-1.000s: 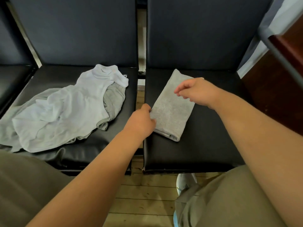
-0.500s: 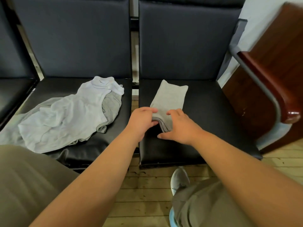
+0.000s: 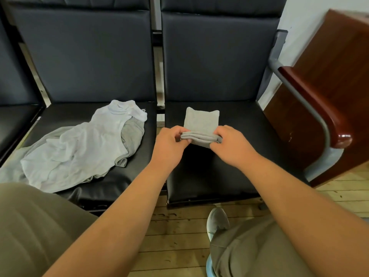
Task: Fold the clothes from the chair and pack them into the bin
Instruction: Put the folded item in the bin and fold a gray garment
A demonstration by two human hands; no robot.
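Observation:
A folded grey garment [image 3: 201, 121] lies on the right black chair seat [image 3: 235, 166]. Its near end is lifted and doubled into a thick fold. My left hand [image 3: 169, 143] pinches that fold at its left side, and my right hand [image 3: 231, 144] pinches it at the right side. On the left chair seat [image 3: 123, 184] lies a loose heap of clothes: a pale blue-white top [image 3: 79, 144] over a grey garment [image 3: 132, 132]. No bin shows in this view.
A brown wooden armrest on a grey metal frame [image 3: 319, 108] bounds the right seat, with a brown wooden cabinet [image 3: 343, 56] behind it. A gap runs between the two seats. My knees and a light shoe [image 3: 216, 221] are over the wooden floor in front.
My right hand came down from the garment's far part to its near end. Both hands have raised the near end and folded it back, so the garment looks shorter.

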